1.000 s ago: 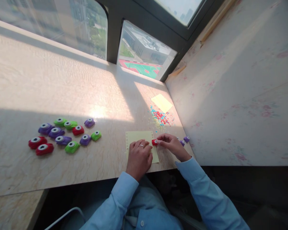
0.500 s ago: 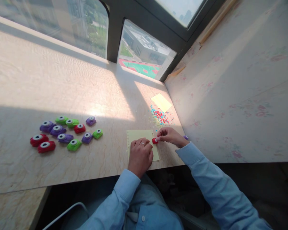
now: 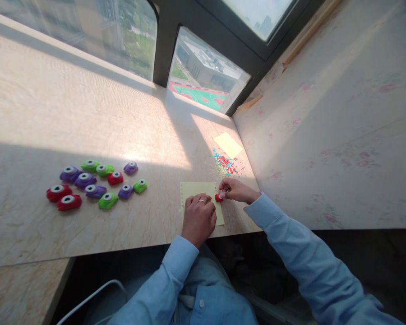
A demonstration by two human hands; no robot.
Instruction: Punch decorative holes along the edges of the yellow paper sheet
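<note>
A sheet of pale yellow paper [image 3: 191, 189], with small holes along its left edge, lies near the front of the counter. My left hand [image 3: 199, 220], a ring on one finger, rests on this sheet with its fingers bent and pressing it down. At the sheet's right edge sits a small red craft punch [image 3: 218, 197]. My right hand [image 3: 237, 190] has thumb and fingers closed on the punch, covering part of it. Punched-out bits of red, blue and yellow paper [image 3: 227, 164] are scattered just beyond my right hand.
Several purple, green and red craft punches [image 3: 95, 191] are grouped on the left of the counter [image 3: 149, 225]. Another yellow sheet [image 3: 228, 145] lies behind the paper bits, by the papered wall [image 3: 311, 180]. Windows line the back. A white cable [image 3: 91, 295] hangs below the front edge.
The view has shifted slightly. My right hand has moved a little at the red punch, its fingers closer over it. My left hand stays on the paper.
</note>
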